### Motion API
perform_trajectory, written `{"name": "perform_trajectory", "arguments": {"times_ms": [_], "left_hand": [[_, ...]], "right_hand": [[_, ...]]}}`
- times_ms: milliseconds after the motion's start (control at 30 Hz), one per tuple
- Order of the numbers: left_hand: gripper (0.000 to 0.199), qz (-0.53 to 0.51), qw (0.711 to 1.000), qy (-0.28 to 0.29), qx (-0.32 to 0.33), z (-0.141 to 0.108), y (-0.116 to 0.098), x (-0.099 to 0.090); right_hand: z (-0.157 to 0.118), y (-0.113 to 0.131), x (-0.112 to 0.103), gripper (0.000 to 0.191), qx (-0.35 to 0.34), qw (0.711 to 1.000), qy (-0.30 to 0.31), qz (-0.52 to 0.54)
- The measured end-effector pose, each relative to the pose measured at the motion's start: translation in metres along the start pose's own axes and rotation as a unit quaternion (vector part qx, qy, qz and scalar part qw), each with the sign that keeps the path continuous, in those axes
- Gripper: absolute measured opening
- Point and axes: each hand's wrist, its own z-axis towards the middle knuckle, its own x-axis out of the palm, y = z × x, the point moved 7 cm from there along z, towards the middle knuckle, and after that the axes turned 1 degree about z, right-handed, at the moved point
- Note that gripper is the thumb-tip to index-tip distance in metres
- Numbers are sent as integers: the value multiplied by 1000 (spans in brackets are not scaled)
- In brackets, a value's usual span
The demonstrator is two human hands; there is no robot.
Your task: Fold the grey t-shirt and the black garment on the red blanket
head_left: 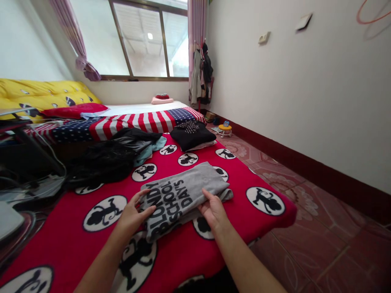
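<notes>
A grey T-shirt [195,183] with black lettering lies folded into a rough rectangle on the red blanket [232,252]. At its left edge, my left hand [134,209] grips the cloth, thumb and forefinger over the printed side. My right hand [214,209] holds the near right edge, its thumb on top and the other fingers partly hidden under the fold. Beyond the shirt sits a stack of folded clothes [192,138], black on top. To the left is a loose heap of dark clothes [106,160] with a light blue garment [149,150] at its side.
Behind stands a bed with a stars-and-stripes cover [134,124] and a yellow cushion [45,95]. A desk or stand with cables [51,146] is at the left. On the tiled floor [305,240] at the right is a small yellow stool [225,127]. Clothes hang on a rack [201,75].
</notes>
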Motion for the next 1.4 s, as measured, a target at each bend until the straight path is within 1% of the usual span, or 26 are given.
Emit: {"name": "perform_trajectory", "arguments": {"times_ms": [67, 133, 233, 267, 300, 333, 400, 433, 467, 533, 567, 600, 633, 667, 700, 767, 833, 900, 967, 1033, 1100, 1167, 1200, 1267, 1333, 1400], "left_hand": [[71, 66, 998, -7, 16, 0, 5, -2], [66, 139, 988, -41, 60, -1, -1, -2], [48, 222, 952, -123, 171, -14, -28, 0], [41, 232, 940, -131, 213, -22, -39, 5], [36, 234, 932, -119, 252, -30, -49, 12], [34, 232, 927, -87, 283, -39, -57, 22], [31, 228, 918, 10, 325, -57, -66, 45], [29, 234, 911, 59, 336, -66, -68, 56], [27, 245, 902, 99, 342, -75, -68, 66], [21, 266, 887, 148, 348, -88, -67, 77], [19, 268, 883, 162, 348, -92, -67, 79], [17, 260, 885, 174, 345, -94, -68, 79], [15, 239, 893, 182, 336, -92, -69, 77], [14, 210, 904, 181, 324, -87, -70, 72], [16, 180, 918, 163, 313, -80, -71, 65], [23, 147, 939, 83, 299, -58, -69, 45], [33, 187, 941, 1, 283, -34, -58, 27], [42, 259, 935, -23, 239, -10, -36, 18], [44, 291, 938, -13, 187, 9, -12, 12], [43, 253, 952, -9, 171, 18, 3, 7], [43, 165, 971, -32, 168, 20, 10, -3], [43, 40, 987, -80, 135, 19, 16, -18], [43, -28, 988, -105, 108, 19, 21, -26], [45, -144, 977, -145, 55, 17, 30, -37], [45, -211, 963, -168, 25, 15, 36, -43], [45, -236, 954, -182, 14, 14, 38, -46]], "right_hand": [[-3, 11, -7, 23, -17, 1000, -4, -15], [-7, 22, -16, 23, -34, 999, 0, -28], [-12, 36, -33, 23, -45, 997, 5, -55], [-13, 41, -40, 23, -47, 997, 3, -68], [-15, 46, -46, 24, -56, 995, -1, -86], [-16, 53, -52, 25, -76, 991, -8, -109], [-20, 73, -59, 27, -160, 970, -26, -182], [-23, 85, -59, 27, -220, 946, -32, -236], [-28, 96, -55, 26, -285, 910, -28, -299], [-40, 109, -37, 18, -398, 811, 14, -428], [-46, 109, -25, 15, -436, 759, 47, -482], [-52, 104, -12, 13, -459, 712, 85, -524], [-56, 96, -1, 13, -470, 675, 123, -555], [-60, 84, 9, 14, -470, 649, 157, -577], [-64, 70, 19, 15, -464, 629, 189, -594], [-69, 36, 36, 22, -438, 597, 246, -626], [-74, -2, 51, 37, -400, 562, 292, -662], [-77, -38, 63, 56, -355, 525, 323, -703], [-79, -65, 74, 69, -308, 492, 327, -746], [-78, -82, 86, 80, -271, 460, 297, -792], [-76, -92, 99, 86, -251, 423, 262, -830], [-73, -105, 113, 87, -241, 376, 253, -858], [-70, -113, 118, 85, -238, 349, 258, -869], [-62, -130, 126, 79, -232, 302, 270, -884], [-52, -146, 130, 74, -226, 282, 271, -892], [-43, -156, 131, 72, -226, 287, 264, -893]]}}
